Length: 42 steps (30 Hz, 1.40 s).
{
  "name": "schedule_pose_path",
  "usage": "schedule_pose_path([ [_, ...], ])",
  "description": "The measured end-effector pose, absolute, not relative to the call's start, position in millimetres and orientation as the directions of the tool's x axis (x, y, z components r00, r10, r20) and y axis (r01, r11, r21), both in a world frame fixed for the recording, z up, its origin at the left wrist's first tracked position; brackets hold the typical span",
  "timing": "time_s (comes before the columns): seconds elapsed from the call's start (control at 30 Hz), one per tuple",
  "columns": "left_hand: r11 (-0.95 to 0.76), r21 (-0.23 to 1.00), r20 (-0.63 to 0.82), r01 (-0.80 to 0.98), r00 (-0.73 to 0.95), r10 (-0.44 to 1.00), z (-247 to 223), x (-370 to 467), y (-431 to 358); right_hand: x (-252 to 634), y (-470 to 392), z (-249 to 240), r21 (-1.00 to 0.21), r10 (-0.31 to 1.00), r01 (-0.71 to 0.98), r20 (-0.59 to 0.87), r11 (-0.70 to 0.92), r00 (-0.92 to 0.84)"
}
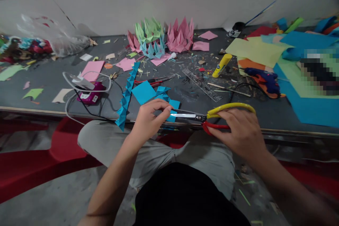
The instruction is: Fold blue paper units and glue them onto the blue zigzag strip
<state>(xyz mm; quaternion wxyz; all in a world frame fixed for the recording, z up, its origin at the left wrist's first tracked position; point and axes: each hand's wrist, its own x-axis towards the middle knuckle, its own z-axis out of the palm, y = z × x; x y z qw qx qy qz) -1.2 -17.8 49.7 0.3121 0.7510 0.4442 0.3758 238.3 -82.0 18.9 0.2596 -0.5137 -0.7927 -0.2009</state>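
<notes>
My right hand [238,129] grips a pair of scissors [198,117] by its yellow and red handles, the blades slightly apart and pointing left. At the blade tips, thumb and index finger of my left hand [152,116] are pinched together; what they hold, if anything, I cannot make out. Just behind the tips is a small piece of blue paper [174,105], partly hidden by the hand and blades. Beyond my left hand lie a blue paper square [143,92] and a folded blue piece [162,91]. A folded blue paper strip [127,95] hangs over the table edge.
Folded paper crowns in green [149,30] and pink [180,35] stand by the wall. A glue stick [221,65], a blue glue gun [265,80] and a clear ruler [202,85] lie to the right. A purple power adapter [91,93] with cables sits left.
</notes>
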Motion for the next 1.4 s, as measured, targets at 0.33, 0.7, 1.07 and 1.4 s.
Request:
schedule_pose_path([
  [0.33, -0.367, 0.859, 0.272, 0.355, 0.290, 0.917, 54.1, -1.2, -21.6, 239.2, -83.4, 19.6, 0.054, 0.707, 0.920, 0.622, 0.389, -0.336],
  [0.7, -0.390, 0.762, 0.351, 0.517, 0.175, 0.920, 47.8, 9.6, -26.2, 236.7, -83.9, 18.3, 0.125, 0.712, 0.926, 0.606, 0.356, -0.356],
  [1.07, -0.383, 0.796, 0.313, 0.469, 0.222, 0.923, 51.5, 6.3, -26.6, 237.9, -83.4, 18.2, 0.079, 0.711, 0.927, 0.619, 0.368, -0.335],
  [1.4, -0.332, 0.807, 0.280, 0.489, 0.178, 0.943, 43.9, -8.9, -13.3, 243.2, -80.6, 12.4, 0.031, 0.737, 0.936, 0.607, 0.350, -0.296],
])
